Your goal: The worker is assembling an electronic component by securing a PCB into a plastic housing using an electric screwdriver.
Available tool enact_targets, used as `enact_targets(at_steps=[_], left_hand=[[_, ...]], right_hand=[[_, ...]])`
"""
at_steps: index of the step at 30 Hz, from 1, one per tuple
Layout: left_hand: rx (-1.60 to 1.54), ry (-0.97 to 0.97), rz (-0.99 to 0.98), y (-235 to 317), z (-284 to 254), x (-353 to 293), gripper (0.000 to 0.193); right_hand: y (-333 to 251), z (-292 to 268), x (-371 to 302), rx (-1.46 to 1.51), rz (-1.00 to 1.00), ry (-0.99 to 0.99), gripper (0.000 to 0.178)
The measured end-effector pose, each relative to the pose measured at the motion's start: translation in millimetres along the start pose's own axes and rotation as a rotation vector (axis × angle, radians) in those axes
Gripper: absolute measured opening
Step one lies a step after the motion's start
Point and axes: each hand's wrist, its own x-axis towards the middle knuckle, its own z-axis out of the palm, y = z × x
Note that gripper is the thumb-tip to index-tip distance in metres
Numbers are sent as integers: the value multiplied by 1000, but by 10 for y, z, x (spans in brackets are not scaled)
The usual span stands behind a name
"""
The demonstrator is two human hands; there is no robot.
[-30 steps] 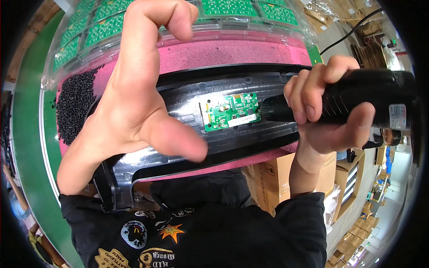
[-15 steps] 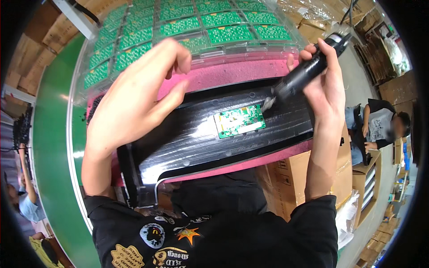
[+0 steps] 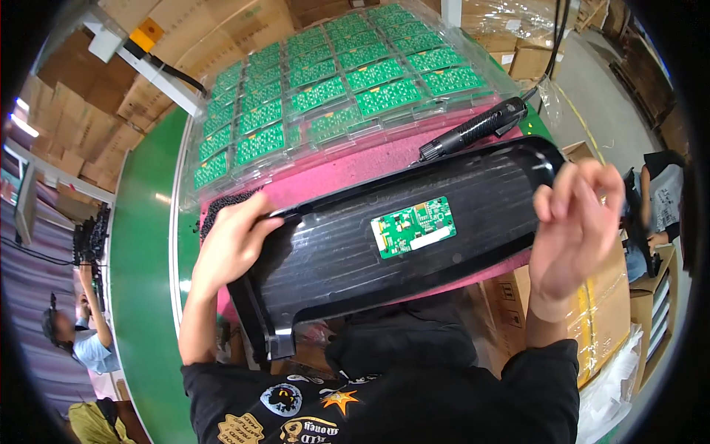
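A long black plastic shell (image 3: 333, 274), shallow with raised edges, lies before me on pink foam. A green circuit board (image 3: 401, 224) sits inside it, right of the middle. At the shell's far left edge my left hand (image 3: 235, 240) pinches the rim between thumb and fingers. My right hand (image 3: 580, 229) is raised by the shell's right end, fingers loosely bent and apart, nothing visible in them. Beyond the far rim, a black electric screwdriver (image 3: 477, 129) rests on the foam, its tip pointing left.
Clear plastic trays with several rows of green circuit boards (image 3: 388, 96) stand behind the pink foam (image 3: 333, 174). The green table (image 3: 148, 244) stretches along the left. Cardboard boxes (image 3: 603, 311) stand at the right, and other people are at both sides.
My right hand has let go of the screwdriver, now lying beyond the shell, and moved to the shell's right end. My left hand has come down onto the rim.
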Motion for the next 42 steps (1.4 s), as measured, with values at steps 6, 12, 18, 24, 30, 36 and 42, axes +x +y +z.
enact_targets(at_steps=[6, 12, 18, 24, 30, 36, 42], left_hand=[[-216, 623, -63, 139, -166, -1046, 21], [-142, 1329, -491, -302, -125, -1945, 37], [-1161, 1294, -463, -40, -361, -2026, 32], [-1371, 1518, -502, -479, -517, -2100, 28], [-1310, 1470, -580, -1420, -729, -2665, 36], [-914, 1866, -948, -1854, -728, -2340, 60], [-231, 1243, -536, -1047, -339, -1294, 40]], right_hand=[[24, -341, -248, 31, -253, -86, 14], [466, -550, -335, -426, 71, -86, 19], [501, -510, -336, -506, 271, -244, 24], [487, -507, -359, -667, 221, -251, 23], [493, -588, -378, -664, 247, -380, 20], [512, -733, -400, -748, 258, -385, 18], [544, -671, -417, -816, 230, -394, 19]])
